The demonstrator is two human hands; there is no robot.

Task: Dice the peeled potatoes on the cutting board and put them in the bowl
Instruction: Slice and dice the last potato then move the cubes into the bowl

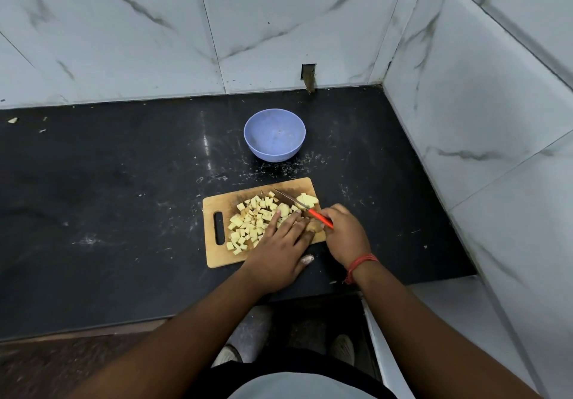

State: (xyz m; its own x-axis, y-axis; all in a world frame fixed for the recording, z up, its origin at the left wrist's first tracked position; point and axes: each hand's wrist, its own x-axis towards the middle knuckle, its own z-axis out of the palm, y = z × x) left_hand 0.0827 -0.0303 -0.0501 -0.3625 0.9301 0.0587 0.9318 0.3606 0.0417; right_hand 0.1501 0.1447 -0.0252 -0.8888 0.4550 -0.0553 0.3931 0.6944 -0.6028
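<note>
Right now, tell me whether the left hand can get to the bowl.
Probably yes: bare counter lies between the left hand and the bowl, beyond the cutting board.

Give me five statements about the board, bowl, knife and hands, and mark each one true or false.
1. The blue bowl holds diced potato. False: it shows no potato inside.
2. The right hand holds the red-handled knife. True.
3. The potato cubes lie on the wooden cutting board. True.
4. The left hand grips the bowl. False: it rests on the board, fingers flat beside the potato.
5. The bowl sits on the cutting board. False: it stands on the dark counter beyond the board.
</note>
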